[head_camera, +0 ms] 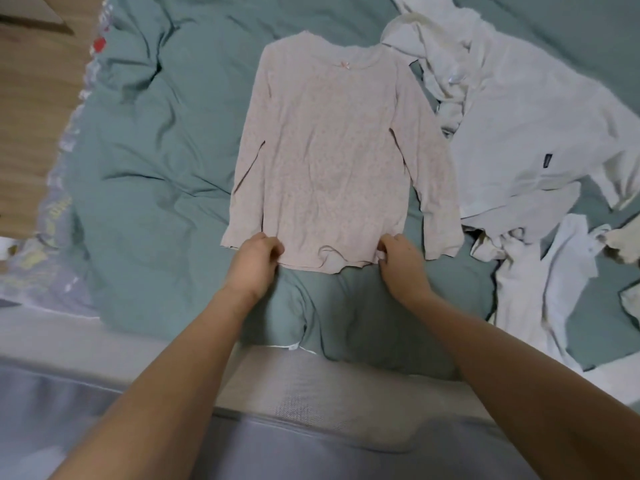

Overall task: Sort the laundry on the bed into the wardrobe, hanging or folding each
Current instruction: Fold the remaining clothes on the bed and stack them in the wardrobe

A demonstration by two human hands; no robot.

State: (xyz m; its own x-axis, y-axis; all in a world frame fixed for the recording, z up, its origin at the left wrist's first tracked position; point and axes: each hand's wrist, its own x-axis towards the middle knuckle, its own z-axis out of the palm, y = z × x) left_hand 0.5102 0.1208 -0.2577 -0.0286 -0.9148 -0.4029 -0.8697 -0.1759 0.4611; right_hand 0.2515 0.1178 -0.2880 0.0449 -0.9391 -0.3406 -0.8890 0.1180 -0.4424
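The pink long-sleeved top lies flat, front up, on the green duvet of the bed, neckline away from me and hem at my hands. My left hand pinches the hem near its left corner, fingers curled onto the fabric; my right hand grasps the hem near the right corner in the same way. Both sleeves run down along the body, the right one splayed slightly outward. To fold this well, I judge I should first tug the hem taut to flatten the small pucker at its middle, then bring each sleeve in across the chest before doubling the hem up to the neckline. The heap of white laundry lies just beside the right sleeve, touching near the collar, so I should keep the fold clear of it.
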